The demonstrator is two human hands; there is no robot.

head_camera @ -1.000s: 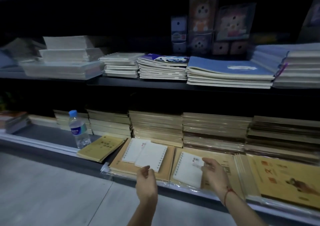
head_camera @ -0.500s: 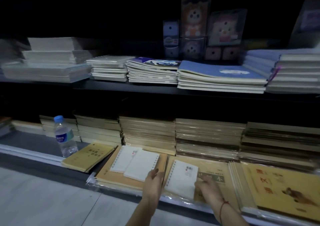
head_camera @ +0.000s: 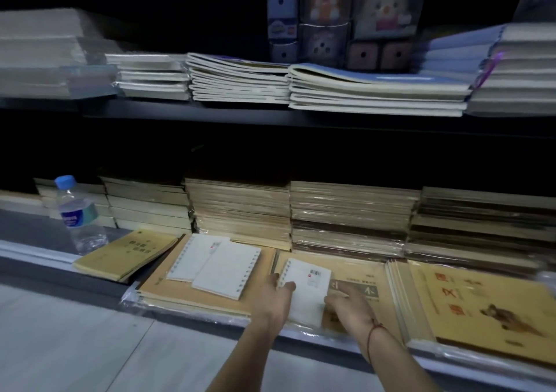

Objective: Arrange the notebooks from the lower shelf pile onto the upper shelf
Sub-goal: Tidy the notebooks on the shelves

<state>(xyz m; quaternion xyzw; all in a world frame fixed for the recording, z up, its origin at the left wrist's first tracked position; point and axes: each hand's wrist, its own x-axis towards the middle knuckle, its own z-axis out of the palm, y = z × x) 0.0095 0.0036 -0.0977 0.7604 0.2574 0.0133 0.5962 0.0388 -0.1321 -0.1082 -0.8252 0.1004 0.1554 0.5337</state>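
Head view, looking down at two dark shelves. On the lower shelf (head_camera: 36, 232), at its front edge: a small white spiral notebook (head_camera: 305, 293) with a barcode sticker, lying flat on a brown wrapped pile (head_camera: 355, 274). Left hand (head_camera: 275, 300) at the notebook's spiral edge, thumb on top of the cover and fingers at or under the near-left corner; grip seems a light pinch, though partly hidden by the hand's back. Right hand (head_camera: 349, 306) at the notebook's right edge, fingers spread and fairly straight, pressing down on the brown cover beside it and touching the notebook's side; no clear curl round anything. Red string (head_camera: 374, 330) round the right wrist.

Left of that, two more white spiral notebooks (head_camera: 216, 263) overlapping on another brown pile (head_camera: 168, 292). Further left, a yellow exercise book (head_camera: 126, 254) tilted against that pile, and a water bottle (head_camera: 78, 215) with a blue cap standing upright. Right of the hands, yellow illustrated books (head_camera: 487, 304) in plastic wrap. Behind all this, tall brown stacks (head_camera: 349, 217) along the back.

On the upper shelf (head_camera: 210, 111): stacks of white and blue-covered notebooks (head_camera: 373, 90) side by side, cartoon packages (head_camera: 325, 15) standing behind them.
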